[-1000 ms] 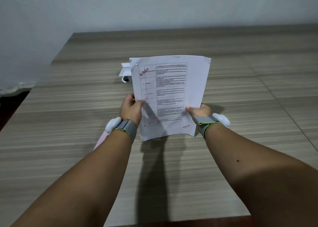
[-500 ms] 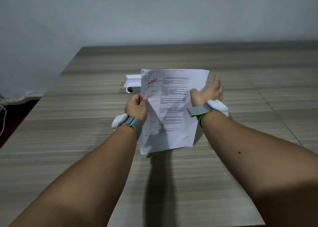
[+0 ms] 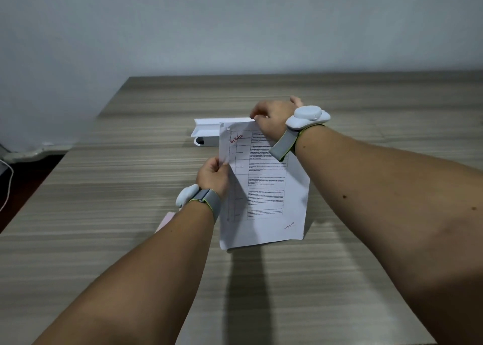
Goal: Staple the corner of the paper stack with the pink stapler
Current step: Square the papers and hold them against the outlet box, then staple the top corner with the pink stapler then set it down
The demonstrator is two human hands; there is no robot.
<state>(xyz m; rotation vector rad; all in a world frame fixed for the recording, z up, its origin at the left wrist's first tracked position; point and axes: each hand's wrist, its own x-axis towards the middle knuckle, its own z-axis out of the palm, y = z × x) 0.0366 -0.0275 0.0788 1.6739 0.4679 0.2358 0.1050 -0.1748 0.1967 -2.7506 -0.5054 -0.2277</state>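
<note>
A printed paper stack (image 3: pixel 264 188) is held upright above the wooden table, with a red stamp and a small staple-like mark near its top left corner. My left hand (image 3: pixel 213 176) pinches the stack's left edge. My right hand (image 3: pixel 273 116) grips the stack's top edge from above, fingers curled over it. A sliver of the pink stapler (image 3: pixel 164 222) shows on the table just left of my left forearm, mostly hidden by the arm.
A white plastic holder (image 3: pixel 206 133) lies on the table (image 3: pixel 117 188) behind the paper. The table's left edge runs diagonally, with a white cable (image 3: pixel 7 182) and dark floor beyond. A pale wall stands behind.
My right hand has let go of the paper's lower right side and moved up to take hold of the top edge. The left hand kept its grip on the left edge.
</note>
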